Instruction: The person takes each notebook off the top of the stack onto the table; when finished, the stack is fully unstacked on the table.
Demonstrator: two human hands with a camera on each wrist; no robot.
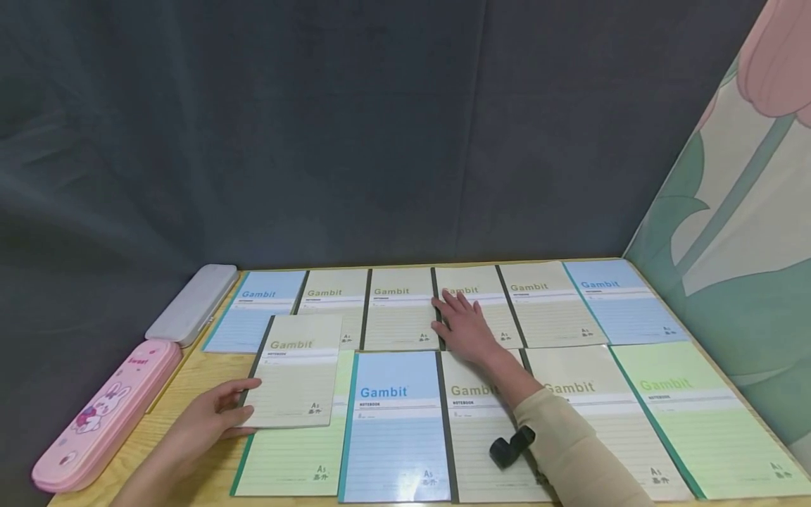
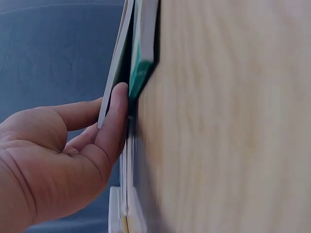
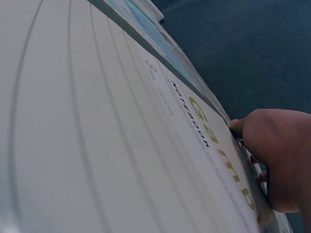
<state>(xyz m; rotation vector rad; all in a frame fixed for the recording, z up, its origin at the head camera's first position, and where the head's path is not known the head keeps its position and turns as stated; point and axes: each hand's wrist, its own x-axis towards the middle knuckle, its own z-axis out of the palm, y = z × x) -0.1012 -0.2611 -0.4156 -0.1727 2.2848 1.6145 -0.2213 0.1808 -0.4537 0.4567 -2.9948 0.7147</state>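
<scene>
My left hand [image 1: 205, 422] pinches the lower left edge of a beige notebook [image 1: 300, 373], thumb on one side and fingers on the other. This notebook is tilted over a green notebook [image 1: 288, 461] in the front row and overlaps the back row in the head view. In the left wrist view, a gap shows between it and the green-spined one. My right hand [image 1: 467, 327] lies spread, fingers straight, over a beige notebook [image 1: 491, 303] in the back row. Its fingertips reach the dark spine side. Next to it is another beige notebook [image 1: 402, 317].
Two rows of blue, beige and green notebooks cover the wooden table [image 1: 203, 384]. A pink pencil case [image 1: 108, 415] and a white case [image 1: 193, 303] lie along the left edge. Behind hangs a dark curtain [image 1: 380, 141]; a flowered cloth [image 1: 747, 246] borders the right.
</scene>
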